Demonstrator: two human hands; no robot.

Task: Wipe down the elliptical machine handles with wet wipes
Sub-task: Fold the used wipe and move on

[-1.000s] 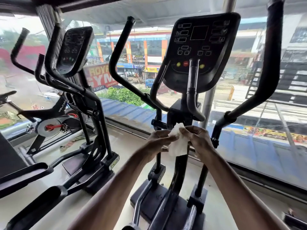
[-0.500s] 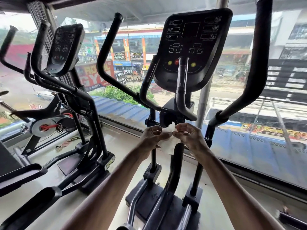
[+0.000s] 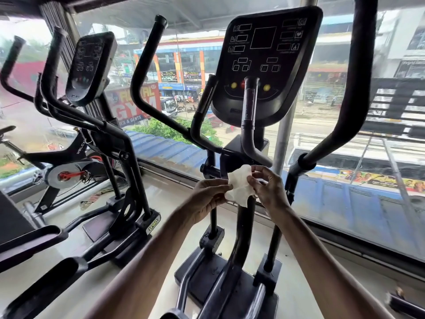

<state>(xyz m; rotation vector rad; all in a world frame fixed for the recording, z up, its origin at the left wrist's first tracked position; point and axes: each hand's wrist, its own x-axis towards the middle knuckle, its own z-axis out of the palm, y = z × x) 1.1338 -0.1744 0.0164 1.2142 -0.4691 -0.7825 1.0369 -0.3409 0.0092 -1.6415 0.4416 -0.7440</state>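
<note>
The wet wipe hangs crumpled just below the console, pinched on one side by the left hand and on the other by the right hand. It looks bunched, so opening it flat over one palm should give fuller contact. Then wrap it round the short handle in front of the console and stroke lengthwise, before the long left handle and long right handle flanking the console.
</note>
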